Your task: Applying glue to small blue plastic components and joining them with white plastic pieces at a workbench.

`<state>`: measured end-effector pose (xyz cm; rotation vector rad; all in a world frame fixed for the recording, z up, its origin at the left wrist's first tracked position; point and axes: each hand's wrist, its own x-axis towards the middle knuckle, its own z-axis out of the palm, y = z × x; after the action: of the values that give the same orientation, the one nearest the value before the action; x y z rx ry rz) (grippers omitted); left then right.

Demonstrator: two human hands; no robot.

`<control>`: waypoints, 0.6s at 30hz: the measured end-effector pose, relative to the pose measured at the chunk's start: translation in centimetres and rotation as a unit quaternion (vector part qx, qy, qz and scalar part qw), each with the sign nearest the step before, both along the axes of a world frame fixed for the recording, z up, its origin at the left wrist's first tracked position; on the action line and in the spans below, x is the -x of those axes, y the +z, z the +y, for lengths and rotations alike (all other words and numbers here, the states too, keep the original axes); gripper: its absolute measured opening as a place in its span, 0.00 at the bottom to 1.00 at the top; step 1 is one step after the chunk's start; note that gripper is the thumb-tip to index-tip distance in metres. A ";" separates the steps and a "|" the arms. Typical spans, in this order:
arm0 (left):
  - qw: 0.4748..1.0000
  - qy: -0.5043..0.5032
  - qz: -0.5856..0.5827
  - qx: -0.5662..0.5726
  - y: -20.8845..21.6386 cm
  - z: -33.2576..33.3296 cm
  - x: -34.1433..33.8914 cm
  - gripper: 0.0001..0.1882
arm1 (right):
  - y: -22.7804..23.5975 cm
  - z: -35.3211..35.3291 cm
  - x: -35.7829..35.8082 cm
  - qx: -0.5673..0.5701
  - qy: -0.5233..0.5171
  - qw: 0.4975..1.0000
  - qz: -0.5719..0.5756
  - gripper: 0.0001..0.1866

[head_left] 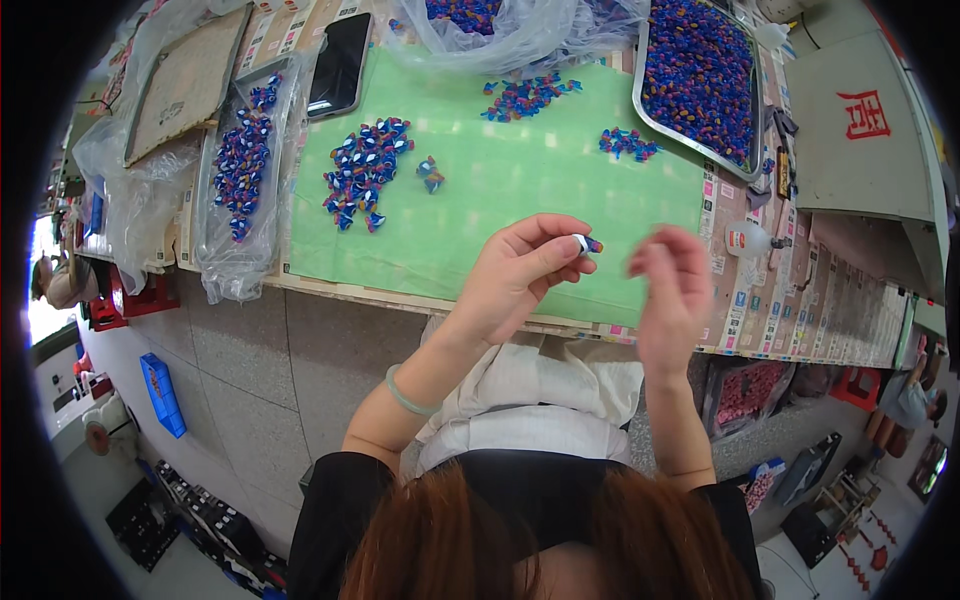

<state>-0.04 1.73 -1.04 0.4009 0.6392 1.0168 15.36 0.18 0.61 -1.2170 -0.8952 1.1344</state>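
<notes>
Over the near edge of a light green mat (480, 225), my left hand (517, 268) pinches a small blue, white and orange plastic piece (595, 245) between thumb and forefinger. To its right, apart from the piece, my right hand (675, 295) is raised with bent fingers. Motion smears its fingertips, so whether they hold anything is unclear. Beyond my left hand lies a heap of similar blue and white pieces (365, 170), with a few more pieces (430, 176) beside it. Two smaller piles of blue and red pieces, one far (528, 98) and one right (628, 144), rest on the mat.
A metal tray (640, 95) full of small coloured pieces stands far right. At left are a plastic-lined tray (208, 215) of pieces, a phone (340, 66) and a flat board (185, 85). A small bottle (745, 238) stands right of my right hand. Clear plastic bags (540, 40) bunch at the back.
</notes>
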 end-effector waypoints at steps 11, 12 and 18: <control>0.980 -0.018 -0.171 0.099 -1.0 0.2 0.5 0.09 | -8.0 2.7 -13.9 -0.027 -0.245 0.950 -0.194 0.18; 0.981 -0.016 -0.170 0.097 -0.9 0.3 0.6 0.09 | -8.2 2.6 -14.4 0.012 -0.183 0.969 -0.164 0.18; 0.989 0.025 -0.074 0.126 -1.0 0.4 0.7 0.13 | -2.7 1.0 -9.2 0.026 -0.095 0.991 0.088 0.16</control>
<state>-0.71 2.12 -2.02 0.0876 0.6370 0.9888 24.56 1.15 -2.10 -1.1968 -0.6067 1.0975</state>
